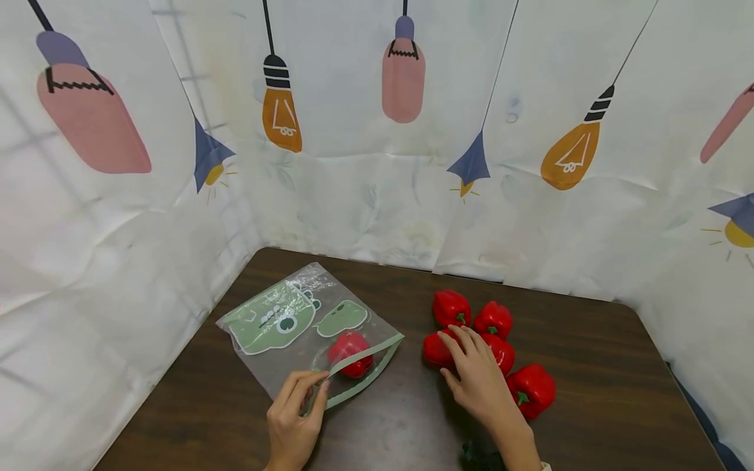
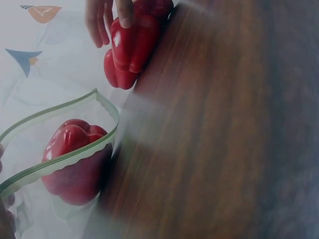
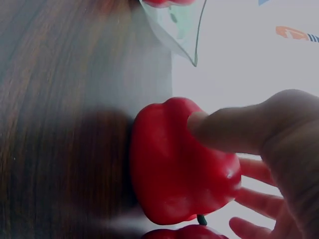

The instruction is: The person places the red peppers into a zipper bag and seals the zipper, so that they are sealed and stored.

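Note:
A clear zip bag (image 1: 330, 307) with green animal prints lies on the table, its green-edged mouth parted. My left hand (image 1: 297, 415) pinches the near rim of that mouth between thumb and fingers. Inside the bag, close to the opening, sits a red bell pepper (image 2: 75, 154). My right hand (image 1: 477, 379) is over another red bell pepper (image 3: 179, 164), thumb at one side and spread fingers at the other. That pepper rests on the table; whether the fingertips touch it, I cannot tell.
More red bell peppers (image 1: 533, 390) stand clustered around and behind my right hand. A dark object (image 1: 480, 454) shows by the right forearm, too hidden to identify. White printed cloth (image 1: 365, 196) hangs along the back and sides of the brown table (image 1: 612, 392).

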The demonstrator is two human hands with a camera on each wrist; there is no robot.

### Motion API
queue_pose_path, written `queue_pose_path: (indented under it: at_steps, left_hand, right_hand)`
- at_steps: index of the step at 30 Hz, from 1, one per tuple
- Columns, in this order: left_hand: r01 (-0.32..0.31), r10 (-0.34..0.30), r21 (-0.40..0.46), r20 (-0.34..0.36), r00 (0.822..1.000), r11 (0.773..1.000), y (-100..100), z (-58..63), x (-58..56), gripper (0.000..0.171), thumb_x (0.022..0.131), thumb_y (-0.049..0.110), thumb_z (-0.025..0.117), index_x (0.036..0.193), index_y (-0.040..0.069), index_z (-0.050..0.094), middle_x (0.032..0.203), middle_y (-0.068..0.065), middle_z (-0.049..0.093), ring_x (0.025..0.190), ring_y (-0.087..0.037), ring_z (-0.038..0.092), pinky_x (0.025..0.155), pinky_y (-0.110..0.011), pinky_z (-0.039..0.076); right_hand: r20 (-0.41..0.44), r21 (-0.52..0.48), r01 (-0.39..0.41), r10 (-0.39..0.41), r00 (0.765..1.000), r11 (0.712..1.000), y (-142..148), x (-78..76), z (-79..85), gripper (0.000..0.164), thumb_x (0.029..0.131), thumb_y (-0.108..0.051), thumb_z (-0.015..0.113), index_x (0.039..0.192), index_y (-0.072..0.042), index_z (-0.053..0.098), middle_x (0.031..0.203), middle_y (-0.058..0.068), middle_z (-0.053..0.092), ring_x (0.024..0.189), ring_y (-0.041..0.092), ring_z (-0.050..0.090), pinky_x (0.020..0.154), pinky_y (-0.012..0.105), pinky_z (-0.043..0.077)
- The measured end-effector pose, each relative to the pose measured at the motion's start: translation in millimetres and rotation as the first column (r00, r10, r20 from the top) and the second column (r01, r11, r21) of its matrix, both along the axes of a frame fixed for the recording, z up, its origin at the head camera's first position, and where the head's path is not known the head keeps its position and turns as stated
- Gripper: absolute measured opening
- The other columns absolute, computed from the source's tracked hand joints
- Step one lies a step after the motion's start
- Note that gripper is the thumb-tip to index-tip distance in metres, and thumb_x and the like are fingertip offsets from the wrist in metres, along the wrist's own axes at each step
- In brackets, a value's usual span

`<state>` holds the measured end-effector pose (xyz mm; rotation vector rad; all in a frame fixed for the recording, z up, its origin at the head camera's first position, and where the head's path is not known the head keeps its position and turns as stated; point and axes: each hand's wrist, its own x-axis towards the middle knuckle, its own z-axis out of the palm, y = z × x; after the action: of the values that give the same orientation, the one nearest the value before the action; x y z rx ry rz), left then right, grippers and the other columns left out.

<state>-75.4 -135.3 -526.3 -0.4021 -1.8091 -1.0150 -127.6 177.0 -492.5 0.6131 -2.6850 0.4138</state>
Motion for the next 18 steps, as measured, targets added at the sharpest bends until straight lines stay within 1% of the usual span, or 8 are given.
queue_pose_path:
  at_steps: [5,8,13,18]
  left_hand:
    - [0.006,-0.006,0.009,-0.003,1.000,1.000,-0.9,-6.1,-2.4,0.012,0.082,-0.007,0.077,0.093,-0.002,0.076,0.083,-0.010,0.064,0.065,-0.009,0.047,0.052,-0.019,0.037]
    - [0.006,-0.006,0.010,0.004,1.000,1.000,-2.8,-10.6,-3.9,0.012,0.083,-0.005,0.078,0.095,-0.001,0.077,0.083,-0.009,0.064,0.067,-0.007,0.047,0.053,-0.020,0.037]
    - [0.011,-0.011,0.013,0.015,1.000,1.000,-4.5,-15.8,-5.1,0.016,0.081,-0.007,0.078,0.096,0.000,0.077,0.085,-0.009,0.065,0.067,-0.007,0.047,0.053,-0.020,0.037]
    - [0.014,-0.014,0.015,0.018,1.000,1.000,-5.4,-17.8,-5.2,0.020,0.079,-0.009,0.078,0.096,0.000,0.077,0.085,-0.008,0.064,0.067,-0.007,0.047,0.053,-0.020,0.037]
  right_hand:
    - [-0.006,0.008,0.010,-0.010,1.000,1.000,1.3,-1.6,-2.8,0.071,0.077,-0.011,0.091,0.141,-0.008,0.060,0.147,0.020,0.057,0.134,0.042,0.054,0.100,0.067,0.053]
    - [-0.007,0.007,0.021,-0.020,1.000,1.000,1.1,-2.3,-3.7,0.071,0.077,-0.009,0.091,0.141,-0.008,0.060,0.147,0.020,0.057,0.133,0.042,0.054,0.099,0.066,0.054]
    - [0.005,0.016,0.027,-0.027,1.000,0.999,1.4,-2.7,-5.7,0.071,0.077,-0.010,0.091,0.141,-0.008,0.061,0.148,0.021,0.058,0.133,0.041,0.054,0.101,0.063,0.054]
    - [0.011,0.018,0.026,-0.027,1.000,0.999,1.8,-2.7,-6.9,0.071,0.076,-0.010,0.092,0.140,-0.009,0.061,0.149,0.021,0.057,0.133,0.041,0.052,0.103,0.061,0.054]
